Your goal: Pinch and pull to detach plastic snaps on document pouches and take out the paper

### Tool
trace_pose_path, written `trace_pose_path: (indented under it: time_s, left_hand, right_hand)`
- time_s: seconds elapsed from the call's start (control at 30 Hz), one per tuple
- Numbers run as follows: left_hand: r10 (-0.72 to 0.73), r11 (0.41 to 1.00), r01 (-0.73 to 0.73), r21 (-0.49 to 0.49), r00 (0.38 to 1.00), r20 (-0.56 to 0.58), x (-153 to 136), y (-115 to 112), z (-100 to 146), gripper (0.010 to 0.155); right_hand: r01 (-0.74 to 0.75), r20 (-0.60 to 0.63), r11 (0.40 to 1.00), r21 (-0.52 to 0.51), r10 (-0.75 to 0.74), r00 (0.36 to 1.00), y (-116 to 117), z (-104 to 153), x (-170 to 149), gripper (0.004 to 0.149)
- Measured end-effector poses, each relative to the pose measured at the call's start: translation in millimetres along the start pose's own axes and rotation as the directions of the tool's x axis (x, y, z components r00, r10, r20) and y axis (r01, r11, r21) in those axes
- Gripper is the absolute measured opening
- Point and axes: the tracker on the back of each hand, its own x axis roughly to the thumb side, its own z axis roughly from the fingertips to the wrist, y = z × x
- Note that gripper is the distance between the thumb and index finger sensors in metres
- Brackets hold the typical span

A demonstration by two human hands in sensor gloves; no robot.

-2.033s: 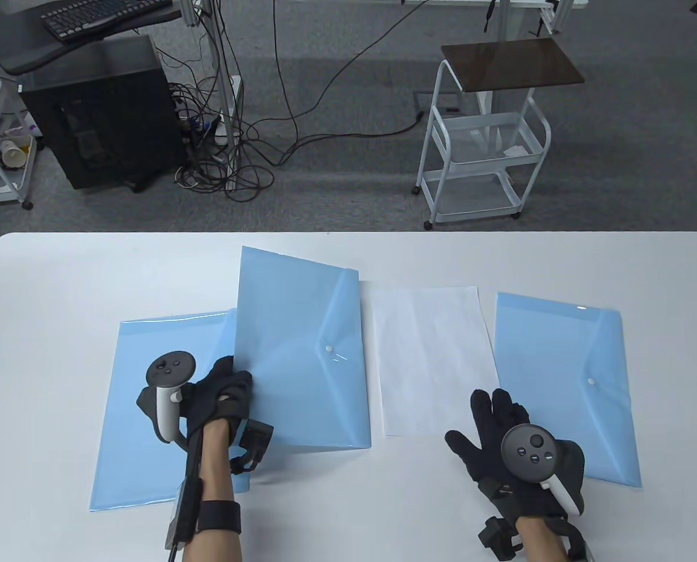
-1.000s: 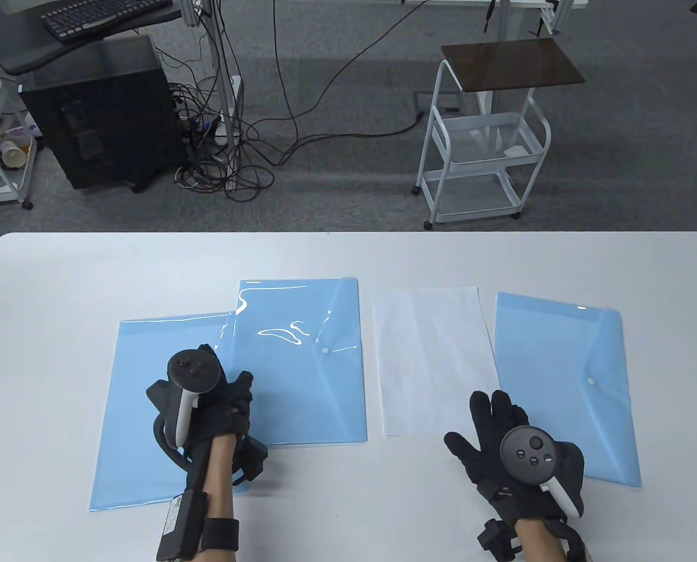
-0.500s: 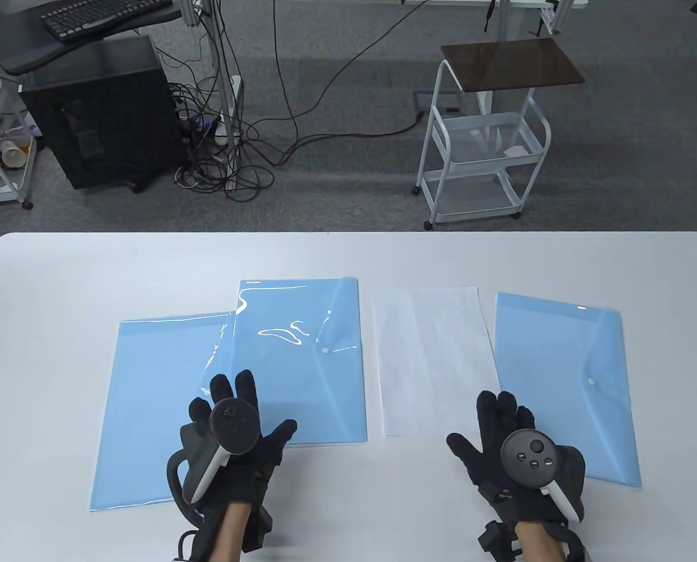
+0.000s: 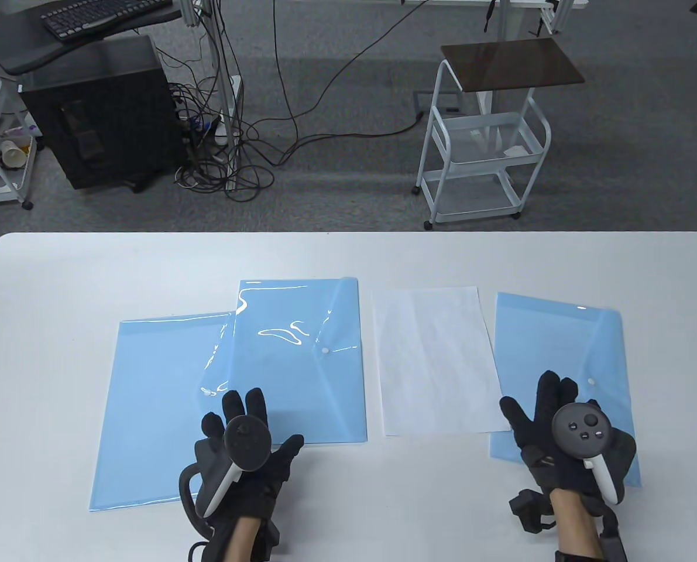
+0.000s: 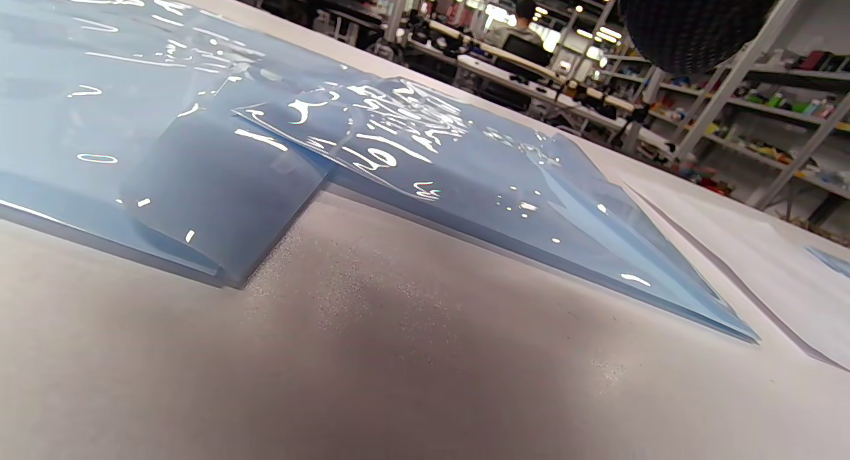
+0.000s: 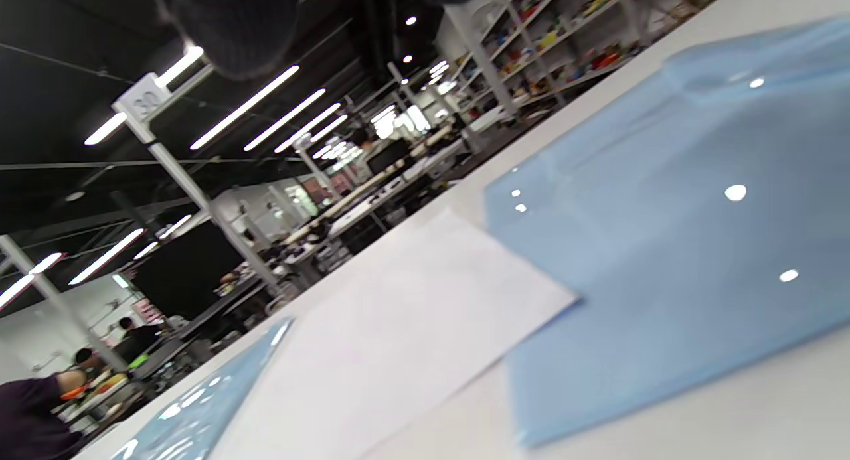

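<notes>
Three translucent blue pouches lie on the white table [image 4: 61,269]. The left pouch [image 4: 149,410] is partly covered by the middle pouch [image 4: 295,363] [image 5: 505,201], whose white snap [image 4: 325,350] sits on its flap. A white paper sheet [image 4: 436,357] [image 6: 398,334] lies between the middle pouch and the right pouch [image 4: 565,351] [image 6: 671,234], which has its own snap [image 4: 591,381]. My left hand [image 4: 249,433] hovers open at the near edge of the left and middle pouches. My right hand [image 4: 559,415] is spread open over the right pouch's near left part.
Beyond the table's far edge are a white trolley [image 4: 483,146] with a dark top, a black computer case [image 4: 102,111], tangled cables [image 4: 237,152] and a keyboard [image 4: 96,14] on a desk. Shelves and workbenches show in both wrist views.
My left hand laid the lifted middle pouch flat, let go and drew back toward me with fingers spread. My right hand moved right, from beside the paper onto the right pouch.
</notes>
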Motion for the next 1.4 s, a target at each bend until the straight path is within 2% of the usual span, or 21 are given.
trace_pose_path:
  time_s: [0.07, 0.17, 0.43, 0.63, 0.87, 1.2, 1.4]
  left_hand:
    - [0.022, 1.000, -0.022, -0.014, 1.000, 0.002, -2, 0, -1, 0.096]
    - [0.054, 0.998, -0.054, -0.021, 0.999, -0.006, -7, 0, -3, 0.095]
    - [0.079, 0.997, -0.079, -0.026, 0.997, -0.018, -12, 1, -5, 0.095]
    - [0.086, 0.996, -0.087, -0.037, 0.996, -0.019, -12, 0, -5, 0.095]
    - [0.095, 0.994, -0.096, -0.054, 0.995, -0.018, -10, 0, -5, 0.094]
    - [0.108, 0.992, -0.109, -0.064, 0.994, -0.008, -9, -1, -8, 0.094]
    - [0.122, 0.990, -0.123, -0.071, 0.992, -0.013, -9, -2, -7, 0.094]
  right_hand:
    - [0.085, -0.066, 0.995, -0.050, -0.088, 0.994, -8, -8, -14, 0.091]
    - [0.098, -0.150, 0.985, -0.139, -0.119, 0.981, -21, -16, -33, 0.089]
    - [0.000, -0.310, 0.989, -0.149, -0.047, 0.949, -35, -34, -67, 0.090]
    - [-0.081, -0.427, 0.992, -0.094, 0.033, 0.904, -28, -50, -87, 0.088]
    - [-0.258, -0.514, 0.966, -0.030, 0.207, 0.833, -18, -66, -100, 0.086]
    - [-0.331, -0.584, 0.941, 0.074, 0.309, 0.750, -18, -83, -106, 0.099]
    - [-0.275, -0.616, 0.958, 0.081, 0.265, 0.742, -25, -93, -112, 0.104]
